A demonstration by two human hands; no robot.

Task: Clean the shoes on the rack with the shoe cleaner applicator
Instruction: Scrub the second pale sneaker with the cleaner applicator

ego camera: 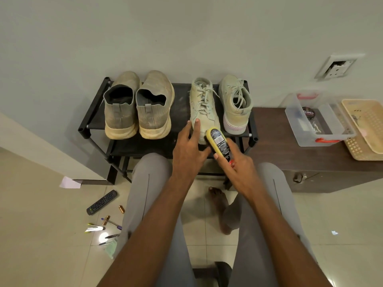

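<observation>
The right hand (234, 162) grips the yellow shoe cleaner applicator (217, 141), its head against the toe of the laced cream sneaker (204, 108). The left hand (189, 148) lies with fingers straight on that toe, on the black rack (93, 112) beside its partner sneaker (236, 106) and two tan slip-ons (138, 106).

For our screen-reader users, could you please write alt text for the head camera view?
A right hand grips a yellow shoe cleaner applicator against a pale lace-up sneaker that the left hand steadies, on a black shoe rack holding four shoes.
</observation>
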